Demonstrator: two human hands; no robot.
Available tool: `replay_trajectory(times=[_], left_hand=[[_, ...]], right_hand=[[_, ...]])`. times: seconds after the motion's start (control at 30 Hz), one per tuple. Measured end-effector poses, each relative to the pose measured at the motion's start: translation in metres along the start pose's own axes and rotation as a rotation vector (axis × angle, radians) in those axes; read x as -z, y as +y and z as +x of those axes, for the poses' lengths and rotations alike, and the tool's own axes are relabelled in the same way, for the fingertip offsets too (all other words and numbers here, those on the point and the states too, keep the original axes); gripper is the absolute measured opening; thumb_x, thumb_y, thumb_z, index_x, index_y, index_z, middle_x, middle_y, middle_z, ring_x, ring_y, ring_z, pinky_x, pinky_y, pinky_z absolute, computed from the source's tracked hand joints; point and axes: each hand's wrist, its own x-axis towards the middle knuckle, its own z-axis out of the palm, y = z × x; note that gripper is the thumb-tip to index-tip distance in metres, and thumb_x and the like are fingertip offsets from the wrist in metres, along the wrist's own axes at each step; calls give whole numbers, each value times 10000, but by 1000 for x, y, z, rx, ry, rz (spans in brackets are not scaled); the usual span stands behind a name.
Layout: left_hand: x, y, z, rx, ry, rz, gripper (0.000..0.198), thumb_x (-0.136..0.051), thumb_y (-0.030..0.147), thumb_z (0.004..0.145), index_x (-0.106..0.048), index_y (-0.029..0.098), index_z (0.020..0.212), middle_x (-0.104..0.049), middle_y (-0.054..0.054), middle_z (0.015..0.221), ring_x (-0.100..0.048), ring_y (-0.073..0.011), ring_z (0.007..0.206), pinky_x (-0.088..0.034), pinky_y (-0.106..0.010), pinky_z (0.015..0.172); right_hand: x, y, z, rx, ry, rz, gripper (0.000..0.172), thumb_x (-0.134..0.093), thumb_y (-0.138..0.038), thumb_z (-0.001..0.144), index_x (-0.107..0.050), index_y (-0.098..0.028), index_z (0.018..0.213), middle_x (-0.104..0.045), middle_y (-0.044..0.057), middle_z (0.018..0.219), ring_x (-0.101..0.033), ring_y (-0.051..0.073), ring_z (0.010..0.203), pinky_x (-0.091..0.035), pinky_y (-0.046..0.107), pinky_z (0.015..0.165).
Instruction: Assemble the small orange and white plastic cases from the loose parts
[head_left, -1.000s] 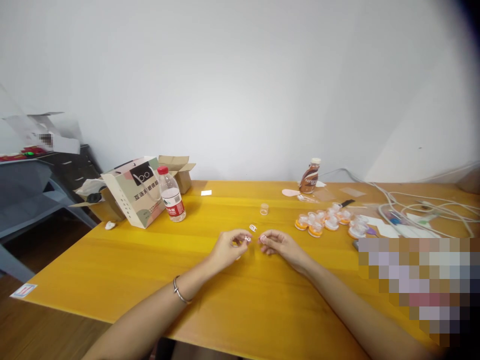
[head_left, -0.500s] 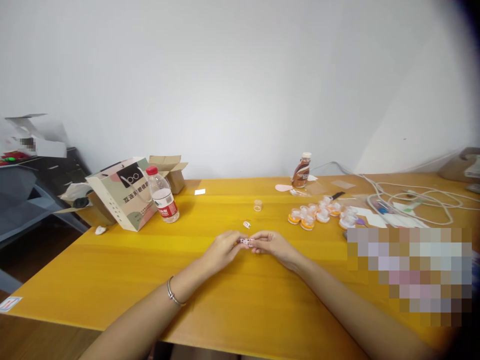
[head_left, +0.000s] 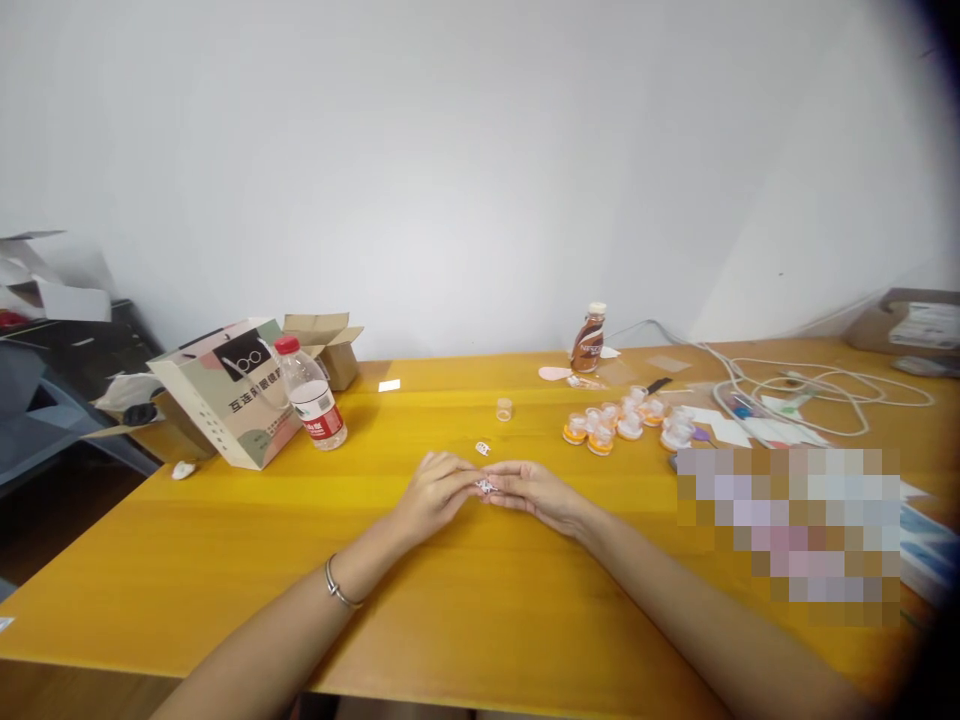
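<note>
My left hand (head_left: 442,492) and my right hand (head_left: 531,493) meet over the middle of the yellow table (head_left: 450,600). Between their fingertips they pinch a small white patterned piece (head_left: 487,486), mostly covered by the fingers; its exact kind is too small to make out. Just beyond the hands lies another small white piece with dark openings (head_left: 482,448). Farther back stands a small clear round cup (head_left: 504,409). A silver bracelet (head_left: 339,585) circles my left wrist.
On the left are a paper bag (head_left: 251,400), a red-capped water bottle (head_left: 311,395) and a cardboard box (head_left: 334,350). To the right are several clear-topped containers (head_left: 630,420), a brown drink bottle (head_left: 589,340) and white cables (head_left: 810,375). A pixelated patch covers the right side.
The view has shifted slightly, so the table things appear farther left. My fingers have closed in more around the small white piece, and less of it shows.
</note>
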Motion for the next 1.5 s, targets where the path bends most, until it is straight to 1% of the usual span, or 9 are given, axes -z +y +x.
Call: replay_trajectory(times=[0.17, 0.33, 0.5, 0.7, 0.9, 1.03, 1.2, 1.37, 1.5], left_hand=[[-3, 1, 1, -8, -21, -2, 215, -458, 266, 835, -572, 220, 1011, -625, -36, 908, -537, -127, 832, -351, -274, 742], [-2, 2, 2, 14, -8, -13, 247, -464, 294, 829, -556, 202, 1039, -625, -49, 896, -545, -132, 815, -369, -271, 737], [1, 4, 4, 40, -74, -67, 211, -458, 297, 831, -586, 211, 975, -624, -43, 903, -544, -134, 825, -370, -265, 738], [1, 9, 4, 113, -56, -78, 204, -467, 283, 825, -572, 204, 981, -616, -37, 906, -529, -139, 842, -359, -272, 753], [-3, 13, 3, 137, -87, -87, 218, -493, 340, 804, -575, 201, 951, -615, -35, 879, -528, -147, 820, -362, -283, 750], [-4, 14, 3, 167, -83, -151, 292, -522, 353, 783, -535, 217, 1042, -606, -35, 938, -528, -152, 865, -375, -291, 789], [-5, -6, 16, 211, -44, -115, 261, -445, 271, 830, -527, 205, 1069, -579, -58, 1022, -516, -157, 948, -385, -309, 850], [-14, -34, 43, 113, -231, -50, 263, -454, 172, 798, -556, 180, 1041, -593, -68, 1011, -528, -165, 945, -403, -293, 841], [-23, -46, 57, 117, -341, -69, 210, -463, 101, 751, -629, 172, 860, -636, -51, 888, -572, -147, 816, -425, -247, 758]], right_hand=[[5, 2, 2, 4, 31, -7, 262, -677, -297, 646, -611, -148, 852, -667, 34, 824, -627, 119, 777, -458, 271, 819], [7, 1, 3, 7, 7, -65, 244, -667, -310, 659, -580, -141, 813, -671, 42, 806, -627, 103, 698, -466, 232, 716], [6, 3, 2, 109, 4, -99, 272, -651, -315, 678, -496, -172, 850, -674, 22, 745, -618, 105, 666, -446, 245, 672], [3, 0, 2, 185, -2, -166, 246, -593, -346, 727, -468, -181, 859, -651, 4, 700, -577, 100, 623, -412, 250, 642], [-4, 1, 2, 178, 29, -240, 321, -667, -334, 646, -475, -183, 854, -585, -43, 618, -527, 96, 600, -386, 253, 648], [-1, 1, 2, 245, 104, -229, 305, -666, -327, 642, -482, -203, 853, -550, -64, 603, -507, 91, 599, -370, 239, 627], [13, -2, 9, 235, 269, -148, 281, -666, -342, 630, -570, -196, 850, -592, -37, 633, -497, 82, 564, -366, 230, 580], [21, 0, 13, 184, 338, -96, 334, -735, -293, 529, -634, -170, 823, -649, 24, 808, -559, 121, 697, -407, 248, 658], [26, 2, 15, 193, 409, -161, 242, -690, -353, 584, -623, -148, 694, -599, -10, 592, -489, 77, 508, -364, 216, 500]])
